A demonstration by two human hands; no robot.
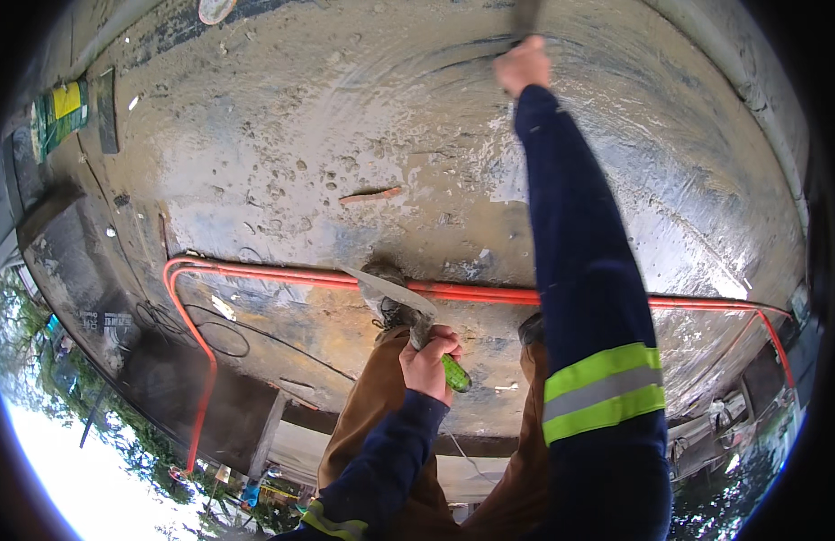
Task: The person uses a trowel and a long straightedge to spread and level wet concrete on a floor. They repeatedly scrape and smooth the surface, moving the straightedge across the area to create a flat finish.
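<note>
My right hand reaches far forward, closed round the handle of a trowel. Motion smears that trowel, and the top of the picture cuts off its far end. Curved streaks mark the wet grey mortar around it. Close to my body, my left hand grips a second trowel by its green handle. Its pointed metal blade tilts up and to the left, above my boot and apart from the mortar.
Orange-red pipes run crosswise by my feet, bending at both ends. A brown splinter and small lumps lie on the mortar. A dark strip and a green-yellow bag sit at far left. Black cable loops at near left.
</note>
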